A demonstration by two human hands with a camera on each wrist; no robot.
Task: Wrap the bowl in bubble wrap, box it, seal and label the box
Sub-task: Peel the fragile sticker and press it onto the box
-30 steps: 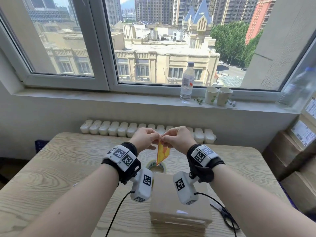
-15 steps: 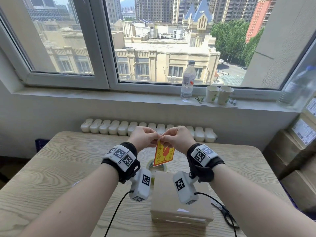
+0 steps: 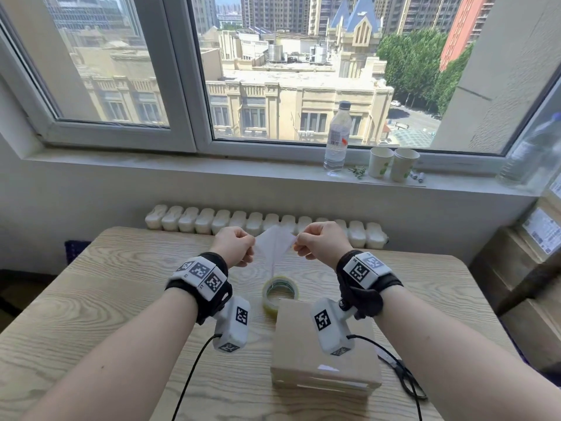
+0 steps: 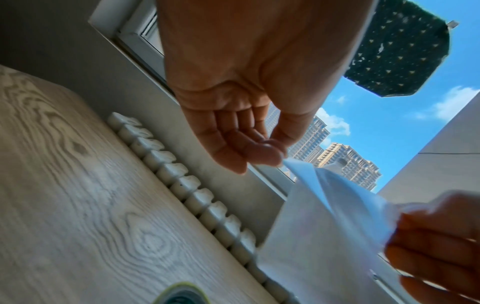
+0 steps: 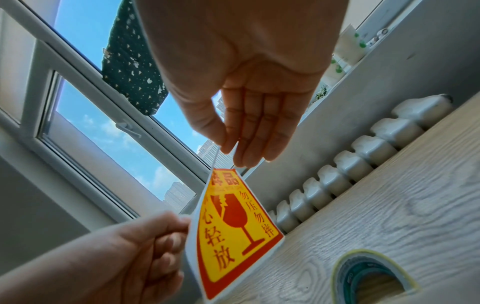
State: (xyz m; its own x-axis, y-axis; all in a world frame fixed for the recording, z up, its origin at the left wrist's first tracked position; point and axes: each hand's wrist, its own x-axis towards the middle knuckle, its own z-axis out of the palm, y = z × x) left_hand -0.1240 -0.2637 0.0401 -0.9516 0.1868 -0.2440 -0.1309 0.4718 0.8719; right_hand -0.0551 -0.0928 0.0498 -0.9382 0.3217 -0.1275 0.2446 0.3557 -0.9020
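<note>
Two hands are raised above the table (image 3: 91, 299) — the left hand (image 3: 233, 246) and right hand (image 3: 321, 241) each pinch an upper corner of the fragile label (image 5: 233, 226), held between them over the tape roll (image 3: 279, 291), beyond the closed box (image 3: 321, 357).

Both forearms are bare, with no sleeves. Each wrist carries a black strap (image 3: 362, 291) topped by a white block printed with black-and-white square code markers (image 3: 201, 273). Below each wrist hangs a white, rounded camera housing (image 3: 233, 326) bearing more of the same markers, and a thin black cable (image 3: 189, 378) runs from each housing's lower end.
</note>
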